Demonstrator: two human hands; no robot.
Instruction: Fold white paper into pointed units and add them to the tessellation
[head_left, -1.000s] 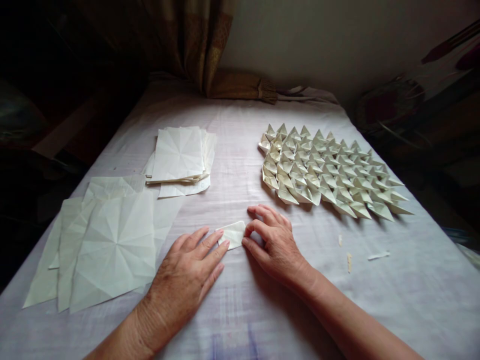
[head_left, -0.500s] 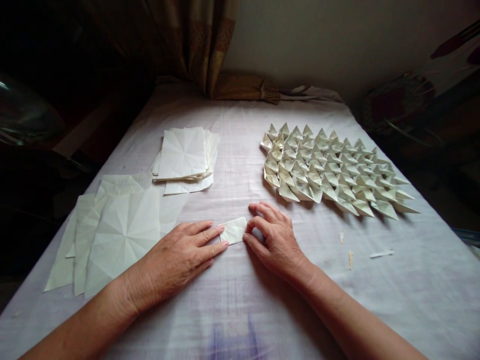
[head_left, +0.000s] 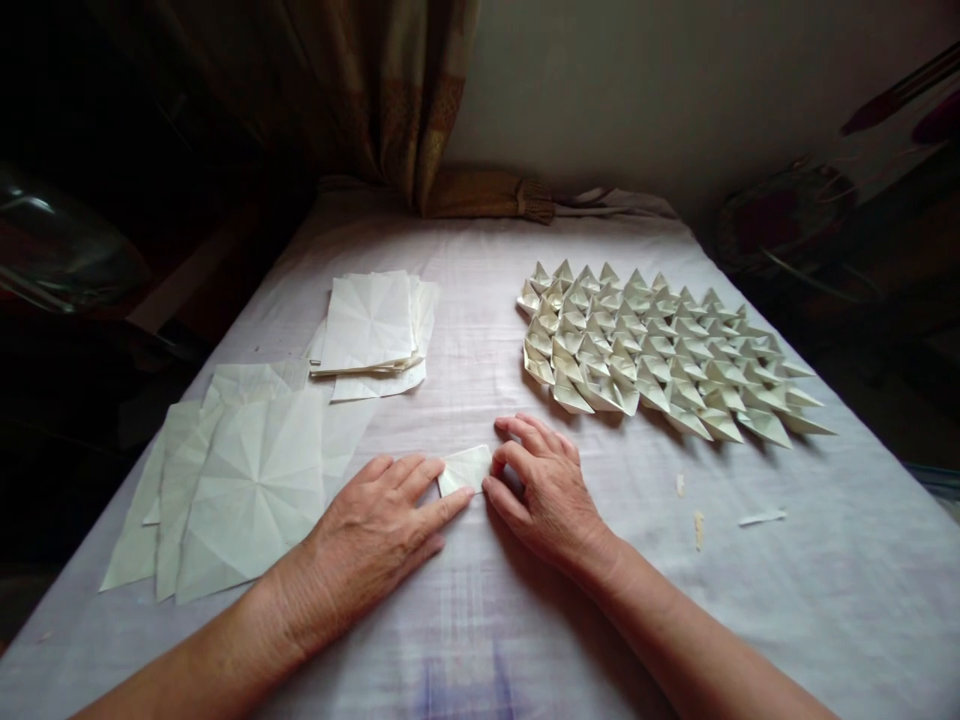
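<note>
A small folded piece of white paper [head_left: 463, 468] lies on the cloth between my two hands. My left hand [head_left: 386, 510] rests flat with its fingers stretched out. Its index fingertip presses the lower edge of the folded paper, and the other fingertips touch its left end. With fingers curled, my right hand [head_left: 544, 475] has its thumb and index finger at the right end of the paper, closed on it. Creased square sheets [head_left: 251, 480] lie spread beside my left forearm, partly under it.
A stack of creased sheets [head_left: 371, 320] sits further back on the left. Rows of pointed folded paper pieces [head_left: 660, 350] cover the right side. Small paper scraps [head_left: 761, 518] lie near my right forearm. A curtain [head_left: 420, 100] hangs at the far edge of the cloth-covered surface [head_left: 465, 620].
My left index finger has slid right along the paper's lower edge, and the paper's left side now looks angled. My right hand stays at its right end. The view has tilted slightly.
</note>
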